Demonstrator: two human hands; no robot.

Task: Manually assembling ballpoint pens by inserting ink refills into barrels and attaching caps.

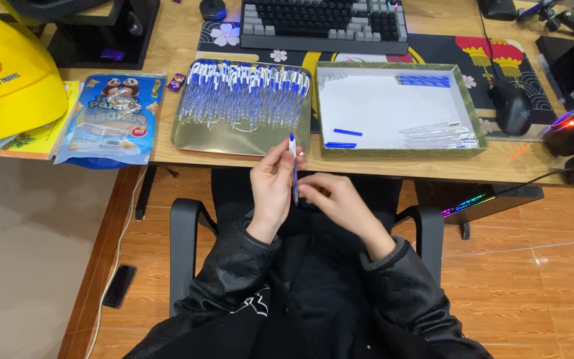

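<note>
Your left hand (272,183) pinches a blue-and-clear pen (293,169) near its top, holding it upright just in front of the desk (181,40) edge, above your lap. Your right hand (333,199) has its fingertips pressed together on the pen's lower end. Both sleeves are black, and you sit in a black chair (184,233). Just beyond the pen, on the desk, lies a gold tray (234,141) packed with a row of matching pens. Beside it to the right sits a white-floored box (400,110) with a green rim, holding loose blue caps and a few clear pen barrels. Farther back are a keyboard (323,23) and, to the right, a mouse (511,106). At far left lie a snack bag (111,119) and a yellow helmet (8,73).
</note>
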